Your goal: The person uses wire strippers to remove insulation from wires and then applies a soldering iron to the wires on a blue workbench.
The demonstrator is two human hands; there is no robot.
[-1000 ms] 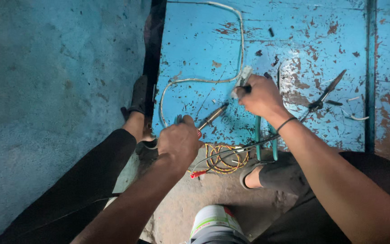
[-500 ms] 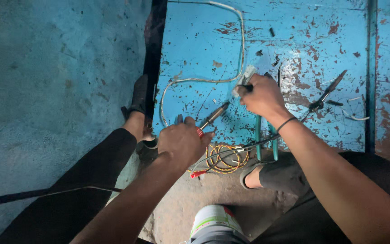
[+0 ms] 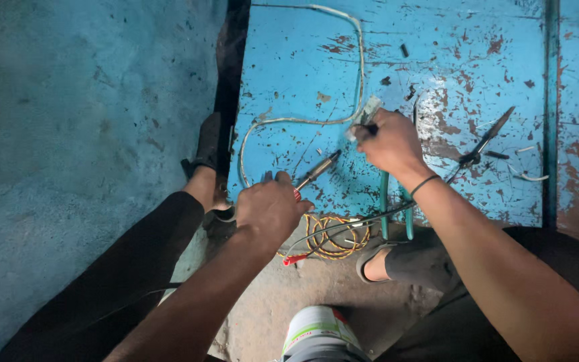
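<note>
A worn blue-painted metal panel (image 3: pixel 437 60), scratched and rust-spotted, lies beside a rough teal concrete floor (image 3: pixel 68 121). The left hand (image 3: pixel 271 209) has its grip clamped on a soldering iron (image 3: pixel 317 170) resting on the panel. The right hand (image 3: pixel 390 142) pinches the white cable (image 3: pixel 358 60) end. Coiled yellow wire (image 3: pixel 330 238) lies at the panel's near edge.
</note>
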